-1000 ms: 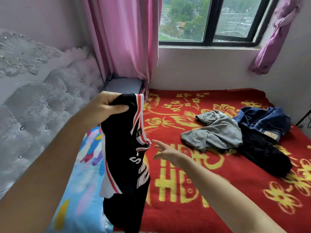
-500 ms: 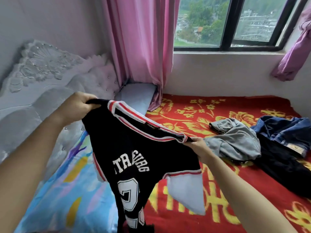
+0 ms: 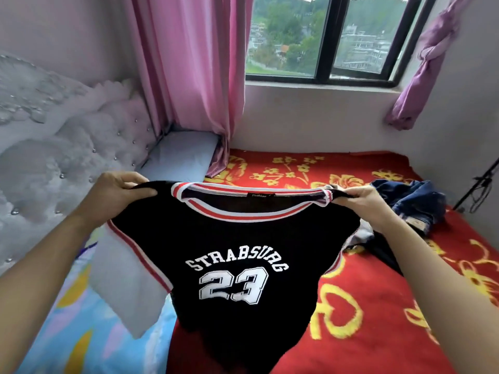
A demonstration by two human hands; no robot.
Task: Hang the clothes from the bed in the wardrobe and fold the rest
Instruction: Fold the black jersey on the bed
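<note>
A black jersey [image 3: 237, 244] with red and white trim, white sleeves and the print "STRABSURG 23" hangs spread out in front of me over the bed. My left hand [image 3: 113, 194] grips its left shoulder and my right hand [image 3: 361, 201] grips its right shoulder, holding the neckline stretched level. Behind my right arm, blue jeans [image 3: 413, 203] lie crumpled on the red blanket [image 3: 378, 306], with a dark garment [image 3: 383, 249] beside them. The grey garment is almost wholly hidden by the jersey and my arm.
A tufted grey headboard [image 3: 54, 157] runs along the left. A pink curtain [image 3: 189, 76] hangs by the window [image 3: 324, 36], with a grey pillow [image 3: 181, 155] below it. A colourful blue sheet [image 3: 81, 319] covers the bed's near left. A dark stand with cables [image 3: 480, 187] is at the right edge.
My right hand took hold of the jersey's other shoulder. Both hands have pulled it apart and lifted it, so it now hangs flat with its front print facing me.
</note>
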